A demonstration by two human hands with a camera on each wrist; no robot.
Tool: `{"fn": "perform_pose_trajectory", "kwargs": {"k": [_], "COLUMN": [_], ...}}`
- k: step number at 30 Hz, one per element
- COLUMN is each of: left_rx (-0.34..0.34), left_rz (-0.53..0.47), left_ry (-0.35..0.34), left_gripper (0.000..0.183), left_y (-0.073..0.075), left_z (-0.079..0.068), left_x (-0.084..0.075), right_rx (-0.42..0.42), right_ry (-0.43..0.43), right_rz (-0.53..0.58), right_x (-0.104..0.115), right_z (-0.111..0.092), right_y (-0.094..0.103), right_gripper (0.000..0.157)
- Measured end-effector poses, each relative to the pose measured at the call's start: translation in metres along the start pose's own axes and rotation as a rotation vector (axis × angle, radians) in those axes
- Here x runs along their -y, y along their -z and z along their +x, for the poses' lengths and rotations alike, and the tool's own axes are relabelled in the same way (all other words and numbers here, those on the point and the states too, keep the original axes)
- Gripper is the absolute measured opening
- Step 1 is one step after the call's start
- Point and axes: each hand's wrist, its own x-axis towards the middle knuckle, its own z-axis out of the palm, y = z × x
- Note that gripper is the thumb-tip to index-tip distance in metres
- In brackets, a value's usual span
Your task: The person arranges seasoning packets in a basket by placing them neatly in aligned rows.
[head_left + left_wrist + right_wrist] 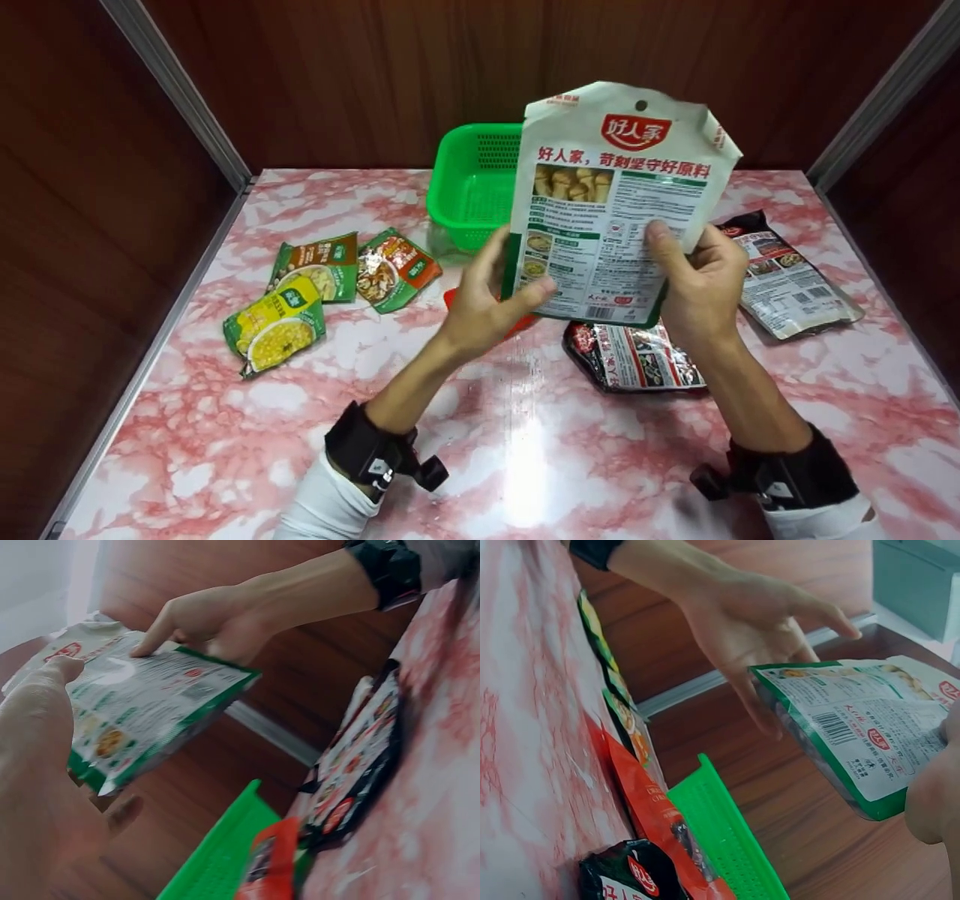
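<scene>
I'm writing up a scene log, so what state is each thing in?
White pouch: held up, text panel toward the head camera
Right hand: gripping the pouch
Left hand: fingers extended, at the pouch's edge
Green basket: upright, partly hidden
Red packet: mostly hidden in the head view
Black packet: lying, partly hidden
Silver packet: lying
Yellow sachet: lying partly over the brown one
Brown sachet: lying, partly covered
Red-green sachet: lying
</scene>
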Motion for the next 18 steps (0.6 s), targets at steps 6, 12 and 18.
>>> {"fn": "perform_pose_trajectory", "kwargs": {"k": [6, 12, 18], "left_rx": [0.009, -0.050, -0.075], "left_rz": [-0.039, -0.028, 0.017], "left_ry": [0.029, 0.051, 0.053], "left_gripper": [0.065, 0.059, 0.052], "left_y": [-0.012, -0.016, -0.017], "left_z": [-0.004, -0.004, -0.004], "left_x": [0.004, 0.004, 0.005], "right_rx": [-0.012, -0.007, 0.002], "right_ry": [0.029, 0.049, 0.060], "right_rz": [-0.008, 0.012, 0.035], "right_x": [0.002, 0.002, -0.002], "right_z": [-0.002, -0.003, -0.004], "right_y": [-0.003, -0.006, -0.006], "right_gripper": [0.020, 0.018, 0.017]}}
